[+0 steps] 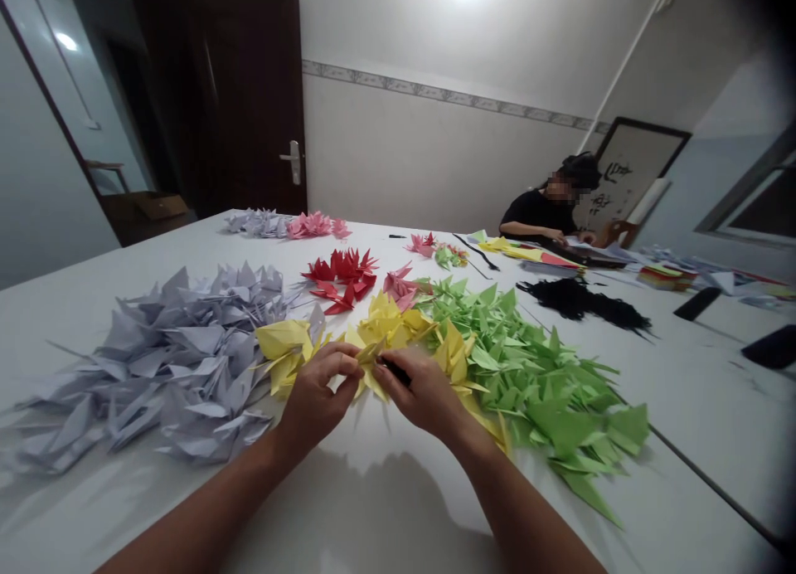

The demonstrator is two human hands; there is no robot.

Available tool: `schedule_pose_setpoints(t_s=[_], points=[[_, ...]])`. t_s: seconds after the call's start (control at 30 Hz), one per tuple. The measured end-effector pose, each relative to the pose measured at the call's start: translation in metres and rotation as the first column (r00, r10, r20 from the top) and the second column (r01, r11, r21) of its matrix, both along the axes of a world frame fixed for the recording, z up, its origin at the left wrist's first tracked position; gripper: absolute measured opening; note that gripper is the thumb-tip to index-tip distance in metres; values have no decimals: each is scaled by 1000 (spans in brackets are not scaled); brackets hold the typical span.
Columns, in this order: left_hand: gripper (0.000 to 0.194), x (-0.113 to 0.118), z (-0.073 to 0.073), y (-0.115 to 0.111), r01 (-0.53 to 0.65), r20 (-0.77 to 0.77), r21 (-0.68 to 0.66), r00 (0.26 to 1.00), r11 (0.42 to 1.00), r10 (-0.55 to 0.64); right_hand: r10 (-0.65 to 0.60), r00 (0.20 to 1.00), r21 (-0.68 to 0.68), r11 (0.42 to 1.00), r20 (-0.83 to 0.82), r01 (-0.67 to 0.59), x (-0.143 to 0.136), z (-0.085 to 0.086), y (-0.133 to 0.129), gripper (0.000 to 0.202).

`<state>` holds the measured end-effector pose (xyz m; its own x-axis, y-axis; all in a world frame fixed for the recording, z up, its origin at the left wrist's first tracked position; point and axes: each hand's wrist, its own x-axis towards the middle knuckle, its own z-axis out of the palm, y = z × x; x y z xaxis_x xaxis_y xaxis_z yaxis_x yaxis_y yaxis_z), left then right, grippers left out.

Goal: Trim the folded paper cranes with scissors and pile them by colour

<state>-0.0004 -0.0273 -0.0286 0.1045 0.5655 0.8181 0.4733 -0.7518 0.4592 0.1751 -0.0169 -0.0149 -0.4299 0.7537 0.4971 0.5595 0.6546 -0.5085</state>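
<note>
Spreading across most of the view: a white desk (385, 516), pale and smooth, arm shadows falling on its near part. Far left, beyond the desk, an opened cardboard box (143, 206), then a dark brown door (249, 101) with a silvery handle (294, 161). On the desk's left, a broad heap of grey folded paper (205, 342); at the far edge, a smaller grey cluster (258, 223) touching a pink cluster (314, 225). Left hand (322, 391) beside the grey heap, thumb and fingertips pinched on a yellow folded piece (368, 354), which sits between the two hands at the near edge of the yellow group. Red folded pieces (342, 267) behind. Right hand (423, 387) curled round a dark object (396, 368), mostly hidden, identity unclear; its fingertips meet the yellow piece. Behind, a whitish wall with a patterned border strip (404, 86). Green heap (528, 375) to the right, a dark seam (715, 485) running past it. Farther on, tangled black strands (578, 302) and a seated person (541, 213) in black, bent over papers. Framed brush writing (628, 176) leans behind; window (759, 197) at far right.
</note>
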Motion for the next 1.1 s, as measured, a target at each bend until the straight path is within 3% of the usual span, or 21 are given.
schedule_pose_setpoints(t_s=[1.1], points=[[15, 1, -2, -1, 9, -31, -58, 999, 998, -11, -65, 995, -15, 998, 79, 66, -2, 1, -1, 16]])
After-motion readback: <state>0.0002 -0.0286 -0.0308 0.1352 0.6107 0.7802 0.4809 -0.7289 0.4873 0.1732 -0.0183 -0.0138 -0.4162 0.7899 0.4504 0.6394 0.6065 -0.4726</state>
